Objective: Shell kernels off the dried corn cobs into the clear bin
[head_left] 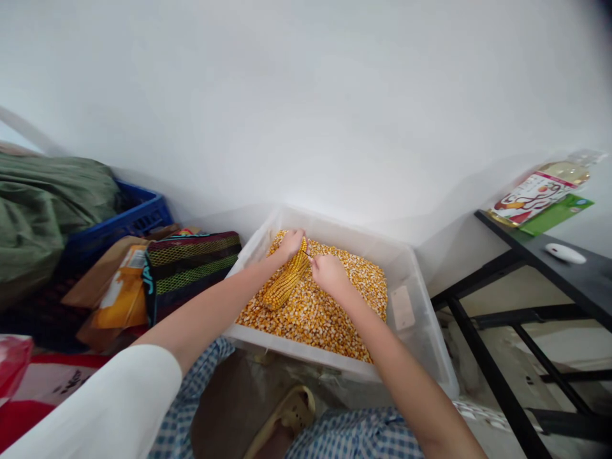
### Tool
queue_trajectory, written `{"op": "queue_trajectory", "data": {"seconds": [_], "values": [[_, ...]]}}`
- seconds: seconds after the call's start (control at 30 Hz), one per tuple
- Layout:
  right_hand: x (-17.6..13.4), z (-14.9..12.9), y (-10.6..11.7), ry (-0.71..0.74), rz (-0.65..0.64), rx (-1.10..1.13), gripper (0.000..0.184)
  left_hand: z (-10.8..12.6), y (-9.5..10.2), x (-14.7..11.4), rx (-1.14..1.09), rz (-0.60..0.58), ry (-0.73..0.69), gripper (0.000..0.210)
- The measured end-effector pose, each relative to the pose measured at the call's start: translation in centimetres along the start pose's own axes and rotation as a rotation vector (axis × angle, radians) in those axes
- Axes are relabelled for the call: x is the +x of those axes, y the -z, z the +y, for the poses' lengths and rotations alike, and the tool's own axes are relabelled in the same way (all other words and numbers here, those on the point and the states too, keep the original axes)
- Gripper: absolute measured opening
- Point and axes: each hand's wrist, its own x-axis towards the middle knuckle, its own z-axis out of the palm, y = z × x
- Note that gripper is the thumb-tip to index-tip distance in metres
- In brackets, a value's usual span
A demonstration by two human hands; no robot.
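A yellow corn cob (pixel 285 285) slants over a bed of loose corn kernels (pixel 329 319) inside a translucent plastic bin (pixel 421 306). My left hand (pixel 291 243) is closed around the cob's far end. Close by on the right, my right hand (pixel 329 270) is closed on a thin dark pointed tool (pixel 306 254), whose tip touches the cob near its far end. Most of the tool is hidden in my fist, so its kind cannot be made out.
To the left are a blue crate (pixel 143 207) with green cloth (pixel 57 204), a mesh bag (pixel 196 268) and cardboard (pixel 90 277). On the right, a black table (pixel 530 245) bears an oil bottle (pixel 540 188) and a white mouse (pixel 565 253). A white wall rises behind the bin.
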Motion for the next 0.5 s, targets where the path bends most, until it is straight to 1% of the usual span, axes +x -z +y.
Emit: {"op": "queue_trajectory", "data": {"seconds": [0.13, 0.2, 0.3, 0.4, 0.5], "values": [[0.9, 1.4, -0.2, -0.053, -0.093, 0.228, 0.045, 0.6, 0.1, -0.5, 0.089, -0.040, -0.064, 0.042], [1.1, 1.7, -0.3, -0.060, -0.120, 0.269, 0.046, 0.7, 0.1, -0.7, 0.130, -0.049, -0.083, 0.042], [0.9, 1.1, -0.2, -0.058, -0.082, 0.175, 0.043, 0.5, 0.0, -0.8, 0.139, -0.045, -0.101, 0.043], [0.2, -0.2, 0.1, -0.102, -0.045, 0.061, 0.037, 0.2, -0.1, -0.8, 0.141, -0.039, -0.100, 0.043], [-0.1, -0.8, 0.5, -0.113, -0.067, 0.033, 0.037, 0.3, -0.1, -1.0, 0.172, -0.028, -0.084, 0.045]]}}
